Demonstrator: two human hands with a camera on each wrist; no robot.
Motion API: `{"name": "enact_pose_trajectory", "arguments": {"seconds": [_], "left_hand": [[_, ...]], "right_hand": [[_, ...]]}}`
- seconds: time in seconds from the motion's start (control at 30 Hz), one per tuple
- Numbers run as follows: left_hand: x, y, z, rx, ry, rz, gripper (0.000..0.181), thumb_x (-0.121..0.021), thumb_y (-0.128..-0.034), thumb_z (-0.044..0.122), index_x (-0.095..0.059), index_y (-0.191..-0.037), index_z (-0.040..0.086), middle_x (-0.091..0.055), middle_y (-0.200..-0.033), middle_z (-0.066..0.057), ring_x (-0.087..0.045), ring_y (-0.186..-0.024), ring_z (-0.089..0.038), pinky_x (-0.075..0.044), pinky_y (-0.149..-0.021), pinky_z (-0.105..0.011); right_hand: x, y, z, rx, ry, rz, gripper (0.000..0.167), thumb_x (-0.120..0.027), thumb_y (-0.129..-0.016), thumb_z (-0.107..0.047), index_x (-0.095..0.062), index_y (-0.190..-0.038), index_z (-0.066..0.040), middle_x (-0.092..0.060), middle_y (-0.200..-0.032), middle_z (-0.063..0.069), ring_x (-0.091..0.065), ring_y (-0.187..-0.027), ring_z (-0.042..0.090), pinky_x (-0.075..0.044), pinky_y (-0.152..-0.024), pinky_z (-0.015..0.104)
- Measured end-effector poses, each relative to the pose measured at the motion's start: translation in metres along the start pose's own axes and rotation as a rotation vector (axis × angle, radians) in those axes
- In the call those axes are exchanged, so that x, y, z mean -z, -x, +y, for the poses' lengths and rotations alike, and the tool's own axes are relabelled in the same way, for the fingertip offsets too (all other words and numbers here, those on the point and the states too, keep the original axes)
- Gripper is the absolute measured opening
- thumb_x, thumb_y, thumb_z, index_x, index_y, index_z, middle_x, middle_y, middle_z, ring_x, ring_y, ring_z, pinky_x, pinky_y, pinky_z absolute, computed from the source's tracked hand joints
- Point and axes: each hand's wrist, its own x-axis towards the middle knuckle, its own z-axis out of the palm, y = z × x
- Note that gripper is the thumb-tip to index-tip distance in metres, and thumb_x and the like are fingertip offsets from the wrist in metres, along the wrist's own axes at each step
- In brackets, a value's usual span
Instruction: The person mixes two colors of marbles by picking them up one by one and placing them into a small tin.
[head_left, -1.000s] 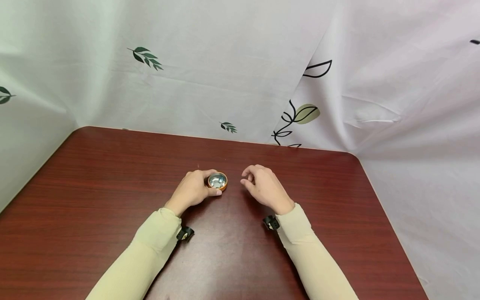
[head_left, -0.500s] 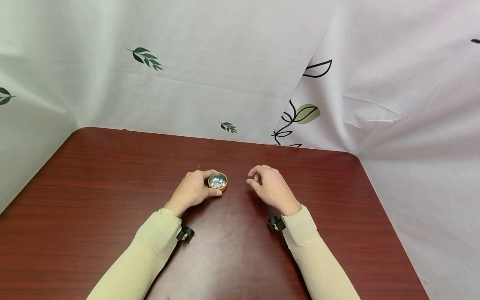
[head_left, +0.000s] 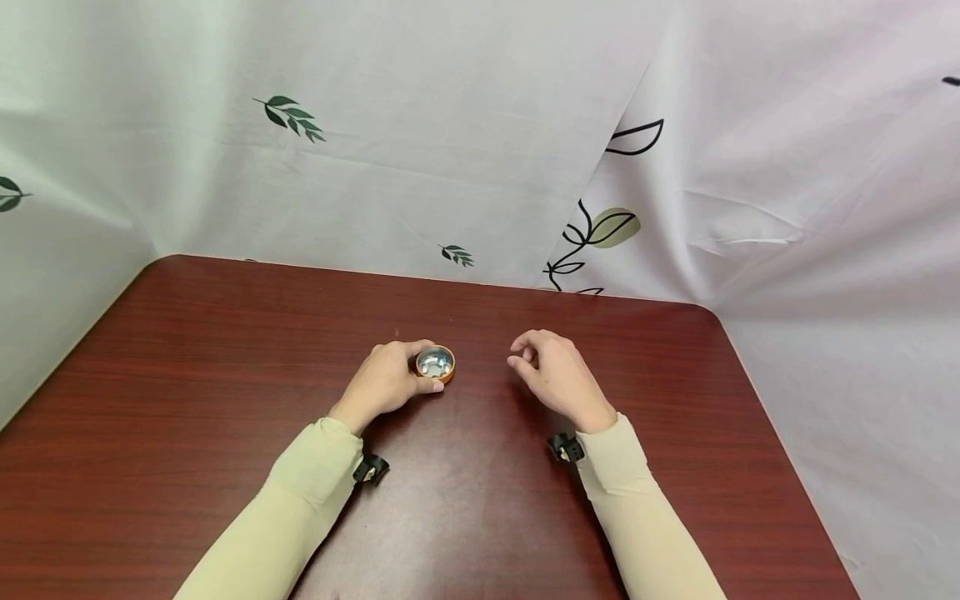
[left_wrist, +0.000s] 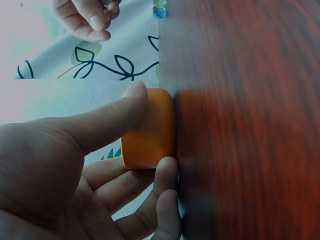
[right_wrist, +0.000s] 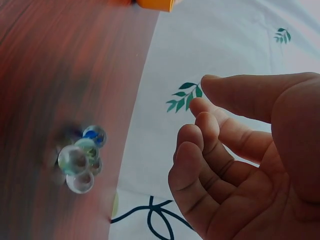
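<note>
A small round orange cup (head_left: 453, 372) with a shiny, silvery inside stands upright on the table; what it contains I cannot tell. My left hand (head_left: 382, 379) grips it round the side, and the left wrist view shows the thumb on one side of the orange wall (left_wrist: 155, 130) and fingers at the other. To the right, apart from the cup, my right hand (head_left: 561, 375) hovers with loosely curled fingers and nothing held. Several clear glass marbles (right_wrist: 73, 159), some with coloured centres, cluster on the table under that hand; the head view hides them.
The dark red wooden table (head_left: 225, 333) has rounded far corners. White cloth (head_left: 450, 150) with printed leaves hangs behind it and along both sides. Each wrist carries a small black device, the left (head_left: 371, 469) and the right (head_left: 566, 447).
My right hand has moved steadily to the right, away from the cup, its fingers still loosely curled. My left hand and the cup have stayed in place.
</note>
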Motion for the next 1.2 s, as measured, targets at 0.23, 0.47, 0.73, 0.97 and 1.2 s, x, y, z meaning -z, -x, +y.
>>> {"name": "enact_pose_trajectory", "arguments": {"seconds": [0.23, 0.47, 0.73, 0.97, 1.2], "left_hand": [[0.000, 0.001, 0.000, -0.002, 0.000, -0.004, 0.060, -0.085, -0.0822, 0.028, -0.064, -0.138, 0.018, -0.071, -0.114, -0.008, -0.058, -0.117, -0.036, -0.048, -0.094, -0.048], [0.000, 0.001, 0.001, -0.014, -0.006, -0.005, 0.058, -0.085, -0.0827, 0.028, -0.064, -0.136, 0.018, -0.072, -0.113, -0.007, -0.058, -0.116, -0.037, -0.048, -0.094, -0.048], [-0.001, 0.001, 0.001, -0.012, -0.007, -0.007, 0.060, -0.085, -0.0827, 0.029, -0.063, -0.138, 0.017, -0.071, -0.115, -0.008, -0.058, -0.117, -0.036, -0.048, -0.095, -0.048], [-0.001, 0.001, 0.001, -0.021, -0.001, -0.004, 0.058, -0.085, -0.0828, 0.028, -0.064, -0.136, 0.017, -0.071, -0.115, -0.008, -0.062, -0.113, -0.031, -0.049, -0.094, -0.047], [0.000, 0.001, 0.000, -0.018, -0.002, -0.008, 0.059, -0.084, -0.0834, 0.028, -0.063, -0.137, 0.017, -0.071, -0.116, -0.008, -0.061, -0.115, -0.032, -0.048, -0.095, -0.047]], "right_hand": [[0.003, 0.003, 0.005, -0.005, 0.013, 0.001, 0.004, -0.070, -0.094, -0.014, -0.070, -0.096, -0.010, -0.057, -0.081, -0.002, -0.053, -0.074, 0.016, -0.045, -0.071, 0.032], [0.008, 0.006, 0.011, -0.022, 0.005, 0.006, 0.004, -0.070, -0.093, -0.013, -0.070, -0.096, -0.010, -0.058, -0.080, -0.003, -0.052, -0.073, 0.015, -0.045, -0.071, 0.033], [0.013, 0.008, 0.017, -0.036, 0.005, 0.007, 0.006, -0.070, -0.093, -0.012, -0.070, -0.098, -0.009, -0.058, -0.080, -0.002, -0.053, -0.073, 0.017, -0.045, -0.071, 0.033], [0.014, 0.009, 0.022, -0.049, 0.021, 0.001, 0.006, -0.069, -0.093, -0.012, -0.070, -0.099, -0.008, -0.058, -0.080, -0.001, -0.052, -0.074, 0.016, -0.044, -0.071, 0.033], [0.017, 0.009, 0.024, -0.048, 0.025, -0.005, 0.005, -0.070, -0.092, -0.011, -0.070, -0.097, -0.008, -0.059, -0.079, -0.001, -0.053, -0.074, 0.016, -0.044, -0.071, 0.034]]}}
